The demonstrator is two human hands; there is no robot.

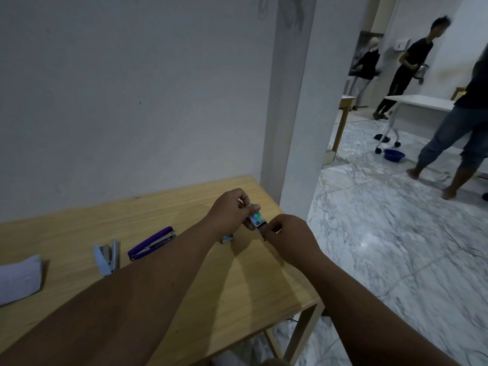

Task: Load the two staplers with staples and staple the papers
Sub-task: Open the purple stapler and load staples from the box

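Note:
Above the right end of the wooden table [79,233], my left hand [229,210] grips a small green and white staple box [255,217]. My right hand [287,233] pinches the box's inner tray or staples at its lower end; which one is hidden by my fingers. A second small staple box [227,238] lies on the table just below my left wrist. A purple stapler [151,243] lies closed at mid-table. To its left a light blue stapler [107,256] lies opened up. White papers [19,278] rest at the table's left edge.
A white wall and a pillar [293,101] stand behind the table. To the right is marble floor with a blue basin [394,155], a white wheeled table [422,101] and three people standing or walking.

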